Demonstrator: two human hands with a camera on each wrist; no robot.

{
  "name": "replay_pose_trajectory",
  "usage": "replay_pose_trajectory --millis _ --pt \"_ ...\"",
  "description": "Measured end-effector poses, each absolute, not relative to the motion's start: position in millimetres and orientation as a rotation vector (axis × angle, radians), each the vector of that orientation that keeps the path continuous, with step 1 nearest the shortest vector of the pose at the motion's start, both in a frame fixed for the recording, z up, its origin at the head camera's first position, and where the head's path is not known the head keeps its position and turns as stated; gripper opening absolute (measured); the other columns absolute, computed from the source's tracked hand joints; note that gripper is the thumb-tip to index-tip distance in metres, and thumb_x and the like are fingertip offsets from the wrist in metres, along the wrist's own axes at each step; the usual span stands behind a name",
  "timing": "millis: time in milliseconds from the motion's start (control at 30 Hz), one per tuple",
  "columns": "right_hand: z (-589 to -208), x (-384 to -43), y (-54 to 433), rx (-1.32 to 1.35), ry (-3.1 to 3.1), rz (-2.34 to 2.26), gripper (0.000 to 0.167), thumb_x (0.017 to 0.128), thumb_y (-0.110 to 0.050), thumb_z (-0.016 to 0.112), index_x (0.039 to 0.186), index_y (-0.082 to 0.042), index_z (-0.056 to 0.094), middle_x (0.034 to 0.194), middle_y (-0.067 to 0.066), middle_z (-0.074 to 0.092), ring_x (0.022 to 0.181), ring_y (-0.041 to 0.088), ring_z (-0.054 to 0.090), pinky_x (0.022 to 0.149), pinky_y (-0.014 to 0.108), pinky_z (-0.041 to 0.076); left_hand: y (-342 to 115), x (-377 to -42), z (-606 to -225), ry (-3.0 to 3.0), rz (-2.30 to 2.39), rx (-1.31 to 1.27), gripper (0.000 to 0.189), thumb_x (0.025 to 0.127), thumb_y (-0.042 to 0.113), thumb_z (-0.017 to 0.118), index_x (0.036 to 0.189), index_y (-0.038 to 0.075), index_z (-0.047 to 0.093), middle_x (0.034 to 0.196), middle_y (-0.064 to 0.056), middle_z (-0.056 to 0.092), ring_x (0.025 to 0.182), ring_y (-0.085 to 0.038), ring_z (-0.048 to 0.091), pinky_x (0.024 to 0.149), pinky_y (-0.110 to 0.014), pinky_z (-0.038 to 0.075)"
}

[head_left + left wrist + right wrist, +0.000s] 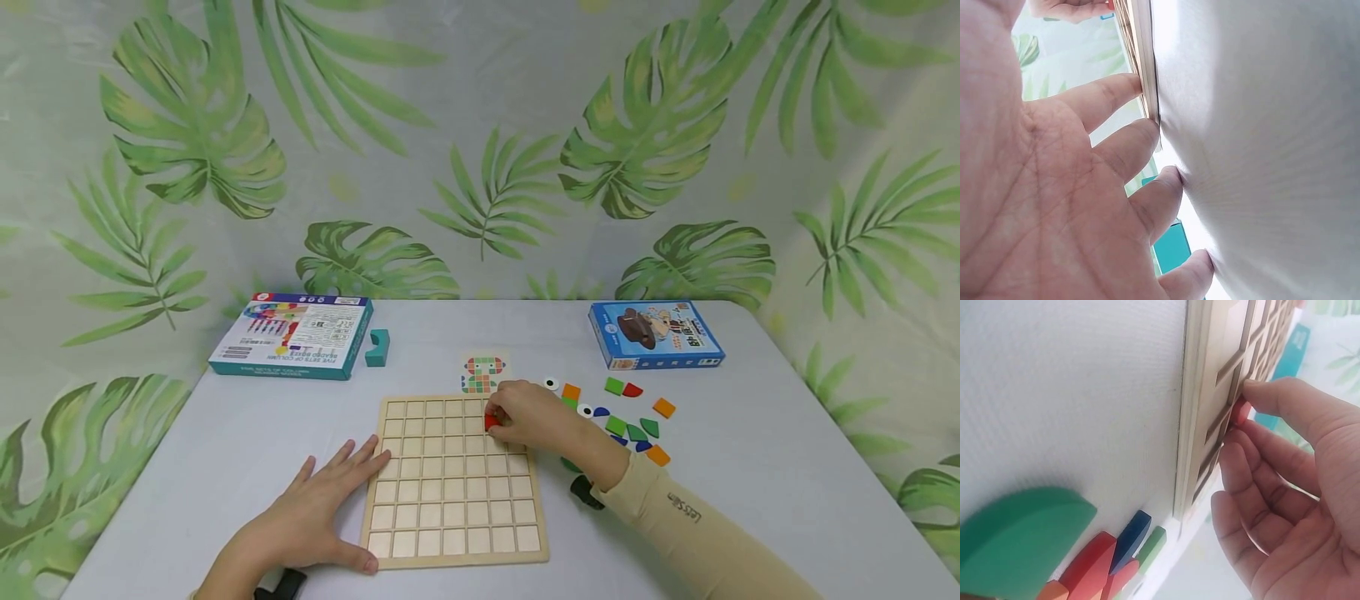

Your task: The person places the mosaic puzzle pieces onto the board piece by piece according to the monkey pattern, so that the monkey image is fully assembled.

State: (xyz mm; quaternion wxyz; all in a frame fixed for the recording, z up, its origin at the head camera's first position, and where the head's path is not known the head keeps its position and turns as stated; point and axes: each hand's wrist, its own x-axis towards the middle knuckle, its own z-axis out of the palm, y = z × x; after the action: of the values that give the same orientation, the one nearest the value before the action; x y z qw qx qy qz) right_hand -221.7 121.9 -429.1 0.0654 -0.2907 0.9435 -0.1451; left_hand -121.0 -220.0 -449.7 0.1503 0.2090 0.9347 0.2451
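A wooden grid board (435, 493) lies flat on the table, its square cells bare apart from the spot under my right hand. Near the board's far right corner my right hand (536, 417) pinches a small red piece (491, 422) between thumb and fingers. The right wrist view shows this red piece (1240, 412) at the grid, partly covered by the fingertips; its full shape is hidden. My left hand (318, 504) is spread along the board's left edge, fingers straight, some fingertips touching the frame. A pattern card (482, 373) with a coloured figure lies just beyond the board.
Loose orange, green, red and blue pieces (636, 433) and round eye pieces (551, 383) are scattered right of the board. A bead-box carton (300, 337) stands far left beside a teal block (378, 348). A blue box (656, 333) lies far right.
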Motion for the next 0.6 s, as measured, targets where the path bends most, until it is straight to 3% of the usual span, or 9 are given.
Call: replay_pose_trajectory --millis 600 --pt "-429.4 -222.8 122.6 -0.898 2.835 -0.426 0.02 0.094 -0.023 0.083 0.109 -0.009 0.082 0.089 -0.003 0.064 0.078 0.011 0.052 0.068 0.023 0.044 -219.7 -121.8 -449.5 2.668 0.713 0.577 0.131 0.058 0.071 0.095 0.167 0.023 0.041 0.18 -0.007 0.026 0.166 -0.047 0.018 0.12 -0.088 0.006"
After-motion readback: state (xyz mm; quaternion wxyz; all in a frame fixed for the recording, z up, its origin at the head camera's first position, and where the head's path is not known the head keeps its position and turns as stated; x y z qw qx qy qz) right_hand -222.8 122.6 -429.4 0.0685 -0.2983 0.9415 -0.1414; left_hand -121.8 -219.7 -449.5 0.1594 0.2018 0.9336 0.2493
